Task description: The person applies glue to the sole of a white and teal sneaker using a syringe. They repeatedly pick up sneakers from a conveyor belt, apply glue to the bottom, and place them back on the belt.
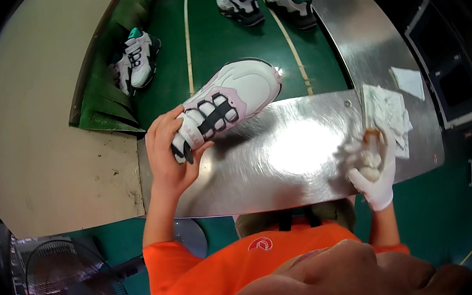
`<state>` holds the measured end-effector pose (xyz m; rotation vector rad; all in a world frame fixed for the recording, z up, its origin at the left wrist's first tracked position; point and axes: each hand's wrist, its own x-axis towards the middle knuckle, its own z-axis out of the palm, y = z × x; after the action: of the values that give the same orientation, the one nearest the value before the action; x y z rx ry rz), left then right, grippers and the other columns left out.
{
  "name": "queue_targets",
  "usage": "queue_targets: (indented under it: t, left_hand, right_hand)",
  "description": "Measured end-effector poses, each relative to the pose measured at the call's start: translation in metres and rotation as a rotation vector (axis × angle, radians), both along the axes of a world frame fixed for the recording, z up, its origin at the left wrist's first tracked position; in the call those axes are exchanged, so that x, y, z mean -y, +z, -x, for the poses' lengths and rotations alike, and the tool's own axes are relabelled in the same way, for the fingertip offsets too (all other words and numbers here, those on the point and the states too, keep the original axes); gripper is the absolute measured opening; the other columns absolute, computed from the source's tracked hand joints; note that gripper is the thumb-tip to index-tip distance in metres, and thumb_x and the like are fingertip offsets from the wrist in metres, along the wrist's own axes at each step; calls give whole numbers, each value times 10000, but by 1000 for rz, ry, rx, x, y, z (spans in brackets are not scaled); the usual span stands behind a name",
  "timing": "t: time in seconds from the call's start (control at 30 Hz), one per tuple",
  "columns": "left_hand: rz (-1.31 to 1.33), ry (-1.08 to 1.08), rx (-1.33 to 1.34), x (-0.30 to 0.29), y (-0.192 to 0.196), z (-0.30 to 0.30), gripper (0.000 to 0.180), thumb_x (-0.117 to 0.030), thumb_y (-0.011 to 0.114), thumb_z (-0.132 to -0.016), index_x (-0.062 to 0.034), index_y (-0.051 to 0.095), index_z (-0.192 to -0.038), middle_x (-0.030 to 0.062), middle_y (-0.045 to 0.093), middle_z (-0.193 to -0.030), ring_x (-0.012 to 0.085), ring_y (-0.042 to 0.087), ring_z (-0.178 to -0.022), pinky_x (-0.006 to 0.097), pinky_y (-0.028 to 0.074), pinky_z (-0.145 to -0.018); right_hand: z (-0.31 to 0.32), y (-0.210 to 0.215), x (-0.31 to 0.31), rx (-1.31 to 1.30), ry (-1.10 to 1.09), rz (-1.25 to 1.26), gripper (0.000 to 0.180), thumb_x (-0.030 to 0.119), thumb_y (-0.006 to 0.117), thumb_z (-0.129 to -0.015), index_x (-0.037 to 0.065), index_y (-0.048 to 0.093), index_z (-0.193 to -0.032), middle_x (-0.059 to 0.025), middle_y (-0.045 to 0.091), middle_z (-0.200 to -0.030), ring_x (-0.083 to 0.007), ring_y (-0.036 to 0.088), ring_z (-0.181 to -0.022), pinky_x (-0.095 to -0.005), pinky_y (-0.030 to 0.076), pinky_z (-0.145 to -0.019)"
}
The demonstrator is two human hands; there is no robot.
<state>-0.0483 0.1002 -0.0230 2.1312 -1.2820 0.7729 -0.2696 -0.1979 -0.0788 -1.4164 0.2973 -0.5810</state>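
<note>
My left hand [167,149] grips a white and pink sneaker [230,98] with black straps at its heel end, holding it tilted over the far edge of the shiny metal worktop [283,154]. My right hand [373,172] wears a white glove and is closed around a crumpled white cloth [365,153], pressed near the worktop's right side. A stack of white paper sheets [386,110] lies just beyond the gloved hand.
A green conveyor belt [207,51] runs away from me, carrying three more white sneakers with teal insides [135,57] [240,4] [291,2]. A beige table surface [43,140] lies at left. A floor fan [78,293] stands lower left. A metal side panel [363,39] is at right.
</note>
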Motion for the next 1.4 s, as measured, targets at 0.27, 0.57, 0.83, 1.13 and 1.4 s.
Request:
queue_targets:
  t: [0.27, 0.57, 0.83, 1.13, 1.4]
  left_hand:
    - [7, -161, -168, -7, -6, 58, 708, -113, 865, -672, -32, 459, -1246, 229, 606, -1225, 387, 568, -1075, 450, 448, -922]
    - [-68, -204, -157, -13, 2, 83, 748, -93, 864, -675, -38, 421, -1275, 253, 579, -1247, 383, 555, -1138, 465, 437, -976]
    - [-60, -199, -156, -11, 5, 84, 750, -77, 863, -669, -36, 424, -1276, 253, 581, -1238, 387, 560, -1134, 467, 441, -975]
    - [7, -179, -207, -7, -1, 74, 697, -135, 866, -674, -38, 466, -1236, 212, 612, -1222, 384, 574, -1085, 450, 436, -939]
    - [48, -194, -246, -7, -5, 70, 716, -163, 874, -680, -38, 452, -1244, 226, 610, -1215, 387, 571, -1089, 452, 439, -946]
  right_hand:
    - [-46, 41, -4, -27, 343, 352, 663, 51, 739, -678, 53, 548, -1312, -92, 605, -1151, -189, 614, -1021, -316, 478, -936]
    - [-20, 44, -12, 68, 209, 704, 665, 89, 760, -641, 107, 585, -1282, -150, 586, -1057, -320, 612, -941, -368, 504, -845]
    - [-17, 52, -10, 54, 182, 884, 638, 87, 759, -631, 45, 602, -1248, -174, 587, -1120, -338, 611, -987, -372, 498, -879]
    - [-36, 51, -1, 82, 256, 822, 686, 122, 781, -650, 99, 571, -1302, -167, 563, -1157, -336, 603, -978, -374, 507, -869]
    - [-39, 59, -2, 85, 272, 766, 656, 109, 783, -653, 79, 588, -1278, -164, 572, -1176, -327, 597, -1031, -381, 498, -904]
